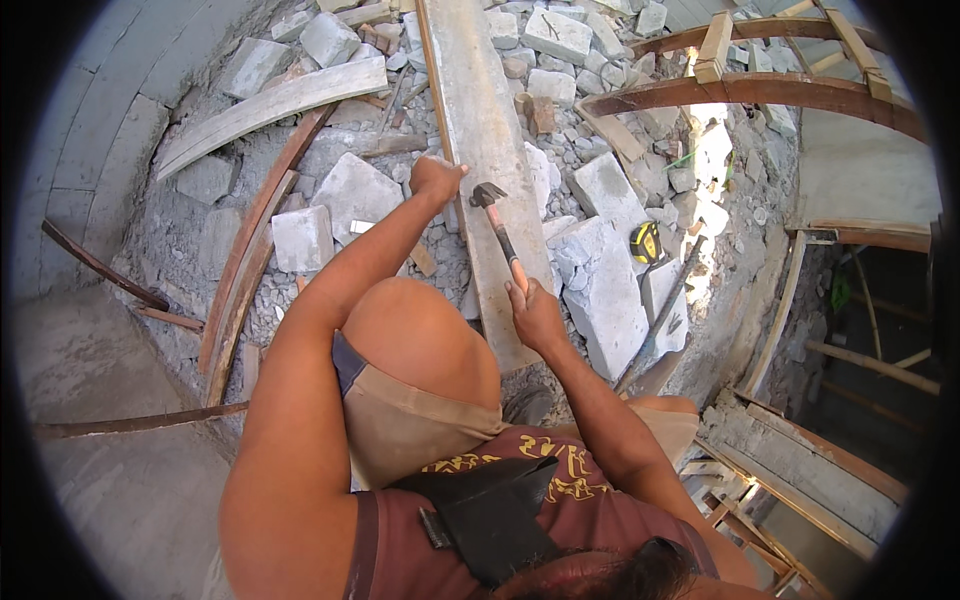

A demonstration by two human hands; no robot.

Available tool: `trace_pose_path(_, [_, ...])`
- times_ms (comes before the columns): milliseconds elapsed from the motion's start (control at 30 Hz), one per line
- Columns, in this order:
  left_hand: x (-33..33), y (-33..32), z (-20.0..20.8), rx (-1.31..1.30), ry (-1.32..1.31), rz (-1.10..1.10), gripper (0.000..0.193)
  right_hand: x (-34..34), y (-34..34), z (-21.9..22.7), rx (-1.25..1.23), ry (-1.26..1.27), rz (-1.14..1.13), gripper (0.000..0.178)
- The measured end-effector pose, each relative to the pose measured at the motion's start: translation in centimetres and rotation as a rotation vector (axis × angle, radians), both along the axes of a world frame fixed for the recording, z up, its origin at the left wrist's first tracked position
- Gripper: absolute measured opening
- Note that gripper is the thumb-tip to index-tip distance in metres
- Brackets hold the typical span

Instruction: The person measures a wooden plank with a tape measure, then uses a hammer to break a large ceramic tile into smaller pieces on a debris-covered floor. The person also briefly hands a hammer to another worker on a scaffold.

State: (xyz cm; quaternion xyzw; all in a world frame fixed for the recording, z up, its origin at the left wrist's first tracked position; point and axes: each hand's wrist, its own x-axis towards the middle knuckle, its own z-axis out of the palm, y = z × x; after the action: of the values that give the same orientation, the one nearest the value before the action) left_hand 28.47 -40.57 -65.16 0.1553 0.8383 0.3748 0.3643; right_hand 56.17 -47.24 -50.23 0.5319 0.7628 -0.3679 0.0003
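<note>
A long grey board (490, 110) lies lengthwise in front of me, with a thin brown wooden strip (436, 85) along its left edge. My left hand (437, 180) is closed at that edge, its thumb over the board. What the fingers hold, if anything, is hidden. My right hand (537, 316) grips the handle of a claw hammer (503, 237). The dark hammer head is over the board, just right of my left hand; whether it touches the wood, I cannot tell.
Broken concrete blocks (355, 195) and rubble surround the board. A yellow and black tape measure (646, 242) rests on a block at right. Curved timbers (750, 90) span the far right; loose wood strips (250, 270) lie left. A dark opening (880, 330) is at the right.
</note>
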Motion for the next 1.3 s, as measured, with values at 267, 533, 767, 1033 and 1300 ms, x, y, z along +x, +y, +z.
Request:
trace_pose_path(267, [-0.1, -0.1, 0.3, 0.014, -0.119, 0.067, 0.031, 1.7, 1.9, 5.4, 0.072, 0.936, -0.298, 0.037])
trace_pose_path(533, [0.3, -0.5, -0.3, 0.064, -0.122, 0.097, 0.030, 0.5, 1.0, 1.1, 0.103, 0.276, -0.030, 0.033])
trace_pose_path(767, [-0.4, -0.2, 0.3, 0.063, -0.228, 0.105, 0.031, 0.0, 0.3, 0.2, 0.078, 0.508, -0.100, 0.041])
trace_pose_path(1033, [-0.4, -0.5, 1.0, 0.013, -0.256, 0.097, 0.035, 2.6, 0.5, -3.2, 0.182, 0.466, -0.194, 0.045])
trace_pose_path(1300, [0.0, -1.1, 2.0, -0.040, -0.318, 0.081, 0.039, 1.8, 0.0, -4.8, 0.143, 0.323, -0.240, 0.044])
